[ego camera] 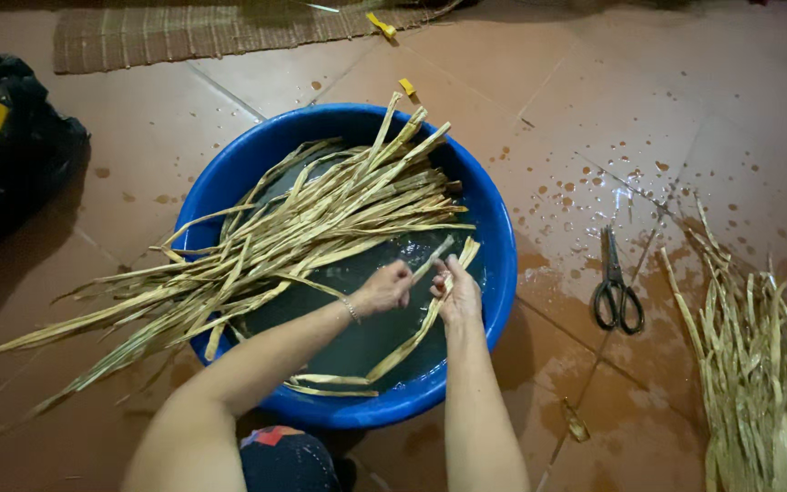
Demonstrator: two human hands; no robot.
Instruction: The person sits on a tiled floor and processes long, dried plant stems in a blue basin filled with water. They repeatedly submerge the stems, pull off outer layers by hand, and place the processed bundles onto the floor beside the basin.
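Wet tiles [594,118], round basin [503,246], fibrous strips [321,214]

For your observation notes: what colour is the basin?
Bright blue basin, clearest in the head view.

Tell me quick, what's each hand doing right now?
Left hand: closed on a dried leaf strip.
Right hand: closed on the same strip, over the blue basin.

Home floor used as a craft workspace. I work low over terracotta floor tiles [594,82], wet with splashes. Blue plastic basin [503,246] under my hands, black scissors [617,296] to their right, woven mat [184,32] beyond, black bag [20,146] far left.
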